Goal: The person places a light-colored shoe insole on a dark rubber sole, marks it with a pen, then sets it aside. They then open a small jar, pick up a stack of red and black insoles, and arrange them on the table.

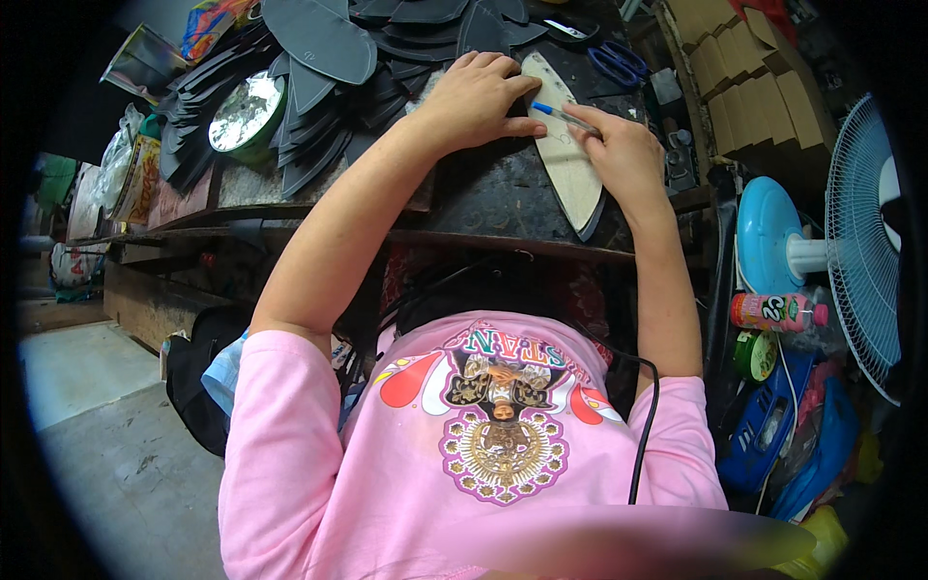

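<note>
A pale, worn leaf-shaped template (561,159) lies on the dark tabletop, with a sliver of dark material showing under its near tip. My left hand (478,101) rests at the template's left side, thumb and index finger stretched onto its edge, the other fingers lying over the dark sheets. In my right hand (623,155) is a pen (565,118) with a blue end, pinched between thumb and fingers and lying low across the template's upper half. The pen's tip is hard to make out.
Stacks of dark cut pieces (324,43) and a round shiny-lidded tin (248,111) cover the table's left. Blue-handled scissors (619,65) lie at the back. Cardboard pieces (759,87) stand at right, above a blue fan (770,232) and a pink-capped bottle (778,311).
</note>
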A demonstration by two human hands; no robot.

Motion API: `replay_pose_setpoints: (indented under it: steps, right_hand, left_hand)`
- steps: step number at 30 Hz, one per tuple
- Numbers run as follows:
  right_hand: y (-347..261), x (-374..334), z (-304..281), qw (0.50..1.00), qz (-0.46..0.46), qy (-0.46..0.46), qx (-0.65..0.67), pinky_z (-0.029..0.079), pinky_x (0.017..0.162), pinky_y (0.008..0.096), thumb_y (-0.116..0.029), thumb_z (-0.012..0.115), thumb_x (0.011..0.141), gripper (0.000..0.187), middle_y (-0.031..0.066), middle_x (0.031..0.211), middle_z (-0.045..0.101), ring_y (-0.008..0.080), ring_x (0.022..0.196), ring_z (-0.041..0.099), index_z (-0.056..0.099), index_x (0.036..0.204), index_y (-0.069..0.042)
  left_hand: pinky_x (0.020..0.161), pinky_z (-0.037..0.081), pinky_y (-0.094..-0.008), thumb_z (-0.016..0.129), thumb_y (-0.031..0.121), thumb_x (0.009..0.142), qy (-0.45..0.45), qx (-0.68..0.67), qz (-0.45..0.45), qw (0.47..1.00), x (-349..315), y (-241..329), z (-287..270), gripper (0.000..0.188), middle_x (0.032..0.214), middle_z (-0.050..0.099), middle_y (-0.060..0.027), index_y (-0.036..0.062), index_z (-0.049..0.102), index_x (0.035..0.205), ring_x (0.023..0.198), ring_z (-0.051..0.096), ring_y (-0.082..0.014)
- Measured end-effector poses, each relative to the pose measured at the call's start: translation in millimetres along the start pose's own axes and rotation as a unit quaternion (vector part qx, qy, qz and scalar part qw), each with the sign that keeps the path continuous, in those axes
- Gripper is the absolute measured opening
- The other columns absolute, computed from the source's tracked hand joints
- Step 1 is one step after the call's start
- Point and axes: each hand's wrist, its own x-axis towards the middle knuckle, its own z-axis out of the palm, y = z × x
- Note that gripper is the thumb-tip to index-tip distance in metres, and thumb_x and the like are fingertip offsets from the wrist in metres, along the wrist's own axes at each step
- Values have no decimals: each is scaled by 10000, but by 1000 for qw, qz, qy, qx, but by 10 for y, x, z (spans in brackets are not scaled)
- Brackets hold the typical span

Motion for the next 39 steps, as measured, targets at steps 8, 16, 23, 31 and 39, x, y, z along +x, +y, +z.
replay_pose_setpoints:
  steps: [8, 16, 23, 31, 39]
  right_hand:
    - [305, -231, -54, 984, 91, 41, 148, 523, 698, 323, -248, 714, 884, 177, 99, 854, 734, 216, 755, 704, 736, 973, -97]
    - [536, -237, 64, 907, 75, 123, 395, 451, 657, 201, -113, 743, 879, 115, -43, 769, 654, 41, 704, 567, 734, 931, -11]
    - [492, -261, 60, 919, 56, 89, 379, 484, 710, 201, -144, 756, 871, 163, -3, 798, 711, 38, 755, 618, 746, 957, -6]
    - [505, -262, 68, 929, 36, 91, 358, 478, 684, 198, -170, 766, 868, 177, 3, 789, 718, 38, 738, 617, 747, 955, -17]
    - [513, -266, 79, 951, 19, 100, 293, 492, 666, 237, -244, 766, 860, 210, 43, 778, 727, 85, 705, 652, 752, 955, -58]
  left_hand:
    - [1117, 362, -437, 683, 588, 830, 14, -4, 15, 1000, -1, -14, 14, 663, 1365, 569, -120, 145, 619, 1319, 1322, 468, -321]
    - [1143, 337, -438, 637, 634, 845, 3, 15, 16, 1000, -2, -18, 47, 692, 1398, 553, -121, 129, 617, 1318, 1337, 467, -309]
    - [1129, 347, -432, 604, 686, 830, 48, 25, 11, 999, 31, -76, 216, 745, 1370, 579, -113, 113, 628, 1304, 1328, 481, -306]
    - [1107, 362, -437, 632, 603, 840, 30, -9, 24, 999, 18, -48, 60, 684, 1352, 581, -142, 90, 618, 1291, 1308, 487, -325]
    - [1091, 367, -434, 677, 520, 854, -31, -67, 19, 997, 26, -22, -115, 638, 1340, 572, -180, 40, 612, 1269, 1290, 483, -344]
